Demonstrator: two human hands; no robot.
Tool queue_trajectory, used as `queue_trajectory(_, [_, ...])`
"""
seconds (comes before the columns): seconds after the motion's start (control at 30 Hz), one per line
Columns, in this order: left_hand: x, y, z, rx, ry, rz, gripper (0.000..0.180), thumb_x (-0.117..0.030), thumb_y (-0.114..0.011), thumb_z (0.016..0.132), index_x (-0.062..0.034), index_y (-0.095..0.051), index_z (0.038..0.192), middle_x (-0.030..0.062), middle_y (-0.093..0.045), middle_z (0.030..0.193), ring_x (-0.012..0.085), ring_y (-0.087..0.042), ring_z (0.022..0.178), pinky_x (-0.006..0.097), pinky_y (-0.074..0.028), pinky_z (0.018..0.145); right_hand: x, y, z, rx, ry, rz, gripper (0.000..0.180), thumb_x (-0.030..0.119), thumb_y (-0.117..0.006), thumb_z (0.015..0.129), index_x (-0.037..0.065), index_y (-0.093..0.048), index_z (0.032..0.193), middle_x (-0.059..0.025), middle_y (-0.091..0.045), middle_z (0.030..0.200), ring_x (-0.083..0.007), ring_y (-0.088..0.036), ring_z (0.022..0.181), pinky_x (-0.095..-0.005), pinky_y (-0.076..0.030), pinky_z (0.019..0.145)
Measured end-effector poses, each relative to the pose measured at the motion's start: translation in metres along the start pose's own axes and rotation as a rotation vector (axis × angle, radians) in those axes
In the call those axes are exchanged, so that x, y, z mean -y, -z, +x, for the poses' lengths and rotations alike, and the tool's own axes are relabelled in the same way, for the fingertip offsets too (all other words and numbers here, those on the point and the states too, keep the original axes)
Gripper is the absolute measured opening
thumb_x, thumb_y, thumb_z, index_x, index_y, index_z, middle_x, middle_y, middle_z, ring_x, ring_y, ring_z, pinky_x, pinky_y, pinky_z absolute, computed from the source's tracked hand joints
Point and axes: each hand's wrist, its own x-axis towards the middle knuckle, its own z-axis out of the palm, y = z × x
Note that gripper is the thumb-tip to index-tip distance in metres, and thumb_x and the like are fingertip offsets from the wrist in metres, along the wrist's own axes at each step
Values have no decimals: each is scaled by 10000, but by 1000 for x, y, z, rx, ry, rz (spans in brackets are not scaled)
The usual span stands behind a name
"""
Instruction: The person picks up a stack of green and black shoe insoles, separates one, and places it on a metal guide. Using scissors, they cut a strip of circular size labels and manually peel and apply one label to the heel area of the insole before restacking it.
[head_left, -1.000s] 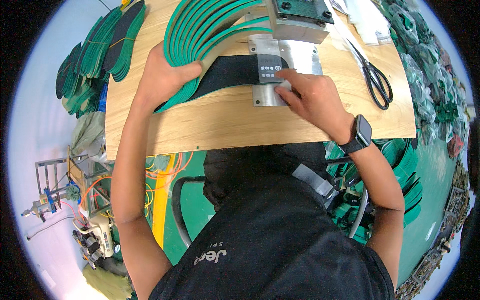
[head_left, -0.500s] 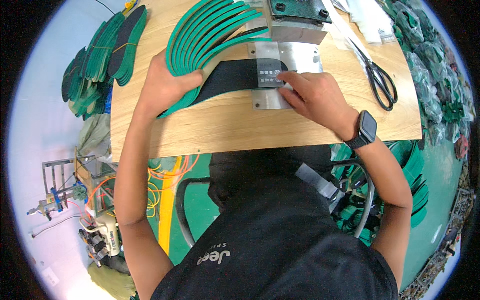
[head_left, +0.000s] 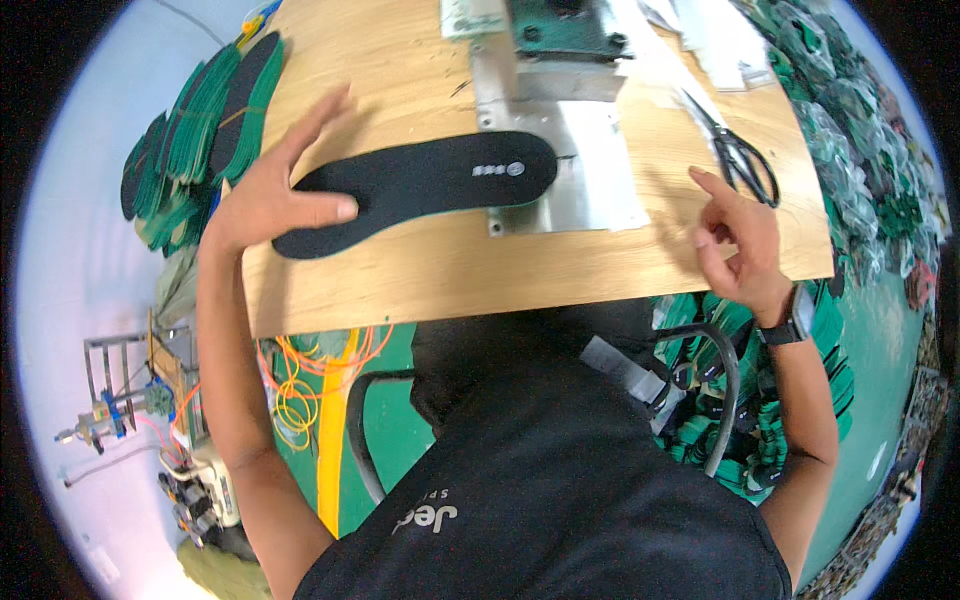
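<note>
A black insole (head_left: pixel 420 190) with a thin green edge lies flat, its printed heel end over a metal plate (head_left: pixel 590 190). Whether more insoles are under it is hidden. My left hand (head_left: pixel 275 200) is spread open at the insole's other end, the thumb over its surface and the fingers beyond the edge. Off to the right, my right hand (head_left: pixel 740 240) is empty, index finger stretched out and the other fingers loosely bent. It is nearest to the black-handled scissors (head_left: pixel 748 165), just beyond it on the table.
A metal block fixture (head_left: pixel 568 75) with a dark green top stands at the plate's far side. Banded insole bundles (head_left: pixel 205 125) sit left of the wooden table (head_left: pixel 400 295). Clear plastic sheets (head_left: pixel 720 45) lie far right. Bagged goods (head_left: pixel 850 130) are piled beyond the right edge.
The fanned insoles from my left hand now show as one flat black insole. That hand has opened and moved left. My right hand has left the heel and clear film, moving right towards the scissors.
</note>
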Motion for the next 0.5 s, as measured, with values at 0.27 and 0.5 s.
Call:
queue_trajectory(0.27, [-20, -13, -21, -112, 59, 188, 780, -367, -880, 529, -39, -404, 1053, 107, -475, 936, 228, -460, 902, 308, -385, 848, 107, -67, 94, -93, 476, 131, 393, 183, -710, 728, -8, -566, 1040, -137, -552, 997, -303, -552, 893, -387, -478, 782])
queue_trajectory(0.5, [-49, -11, -97, -272, -215, 423, 876, -149, -844, 554, -52, -422, 1316, 147, -528, 1222, 315, -512, 1146, 387, -412, 988, 127, -98, 167, 634, 362, 81, 522, 298, -766, 666, -13, -534, 1015, -209, -627, 880, -411, -597, 855, -482, -475, 724])
